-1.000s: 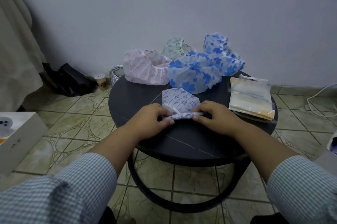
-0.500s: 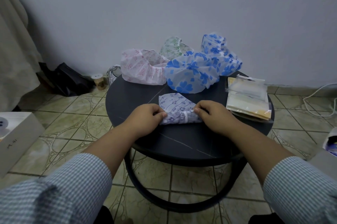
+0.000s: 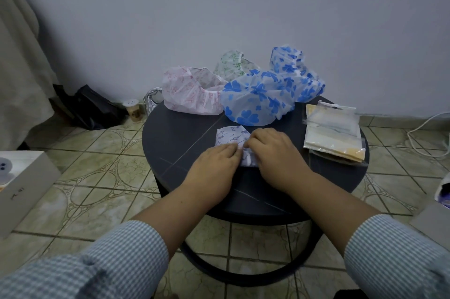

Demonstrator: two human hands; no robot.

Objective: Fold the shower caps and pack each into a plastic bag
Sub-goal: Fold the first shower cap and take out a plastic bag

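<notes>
A white shower cap with purple print [image 3: 230,138] lies folded small on the round black table [image 3: 180,133]. My left hand [image 3: 216,164] and my right hand [image 3: 275,152] press on its near part side by side, fingertips pinching the fold; much of the cap is hidden under them. Behind it sit a pink-print cap [image 3: 192,92], a green-print cap [image 3: 231,64] and two blue-flower caps [image 3: 258,99], [image 3: 292,64], all unfolded. A stack of clear plastic bags [image 3: 332,133] lies at the table's right side.
A white box [image 3: 19,184] stands on the tiled floor at left, a black bag [image 3: 92,108] and a small cup [image 3: 134,109] by the wall. A white cable [image 3: 428,128] runs along the floor at right.
The cap has been folded down flat from its raised fan shape. Both hands moved closer together over it and now press on it.
</notes>
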